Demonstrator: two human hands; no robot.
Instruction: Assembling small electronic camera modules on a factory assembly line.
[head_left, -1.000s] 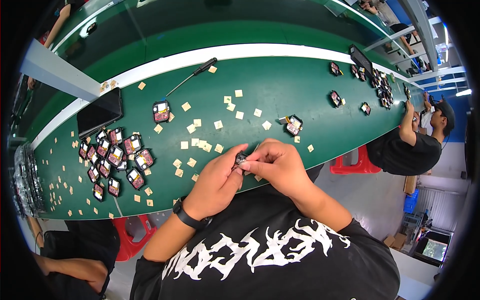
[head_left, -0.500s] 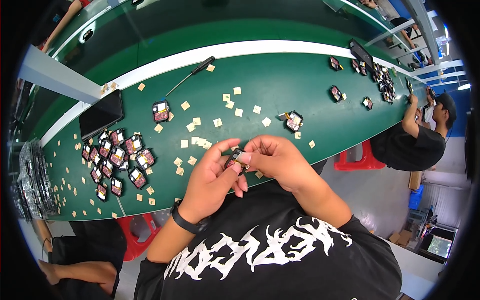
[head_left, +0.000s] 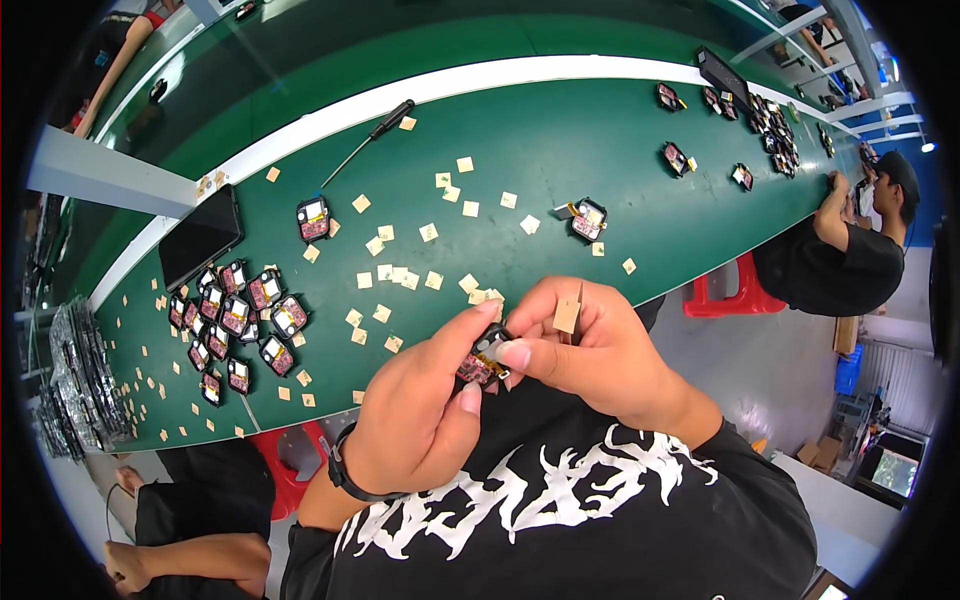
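Close in front of my body, my left hand [head_left: 425, 400] grips a small black watch case [head_left: 482, 362] by its edges. A reddish circuit board and yellow ribbon show inside the open case. My right hand [head_left: 590, 350] has its thumb against the case's right side, with the forefinger curled behind. A tan paper square [head_left: 566, 316] stands up between the bent fingers of that hand. The fingers partly hide the case. Beyond my hands, several tan paper squares [head_left: 428, 232] are scattered over the green tabletop [head_left: 540, 130].
Several similar watch cases [head_left: 235, 312] cluster at left beside a black tablet-like slab [head_left: 202, 240]. Single cases [head_left: 313, 218] [head_left: 587, 220] lie farther off. A screwdriver [head_left: 368, 142] rests near the white rail. Silvery bags [head_left: 85, 370] stack at far left. A co-worker [head_left: 850, 230] sits at right.
My hands have moved slightly nearer my body. The case has tilted, so its circuit board now shows. The tan square now shows between my right fingers. The view has shifted slightly.
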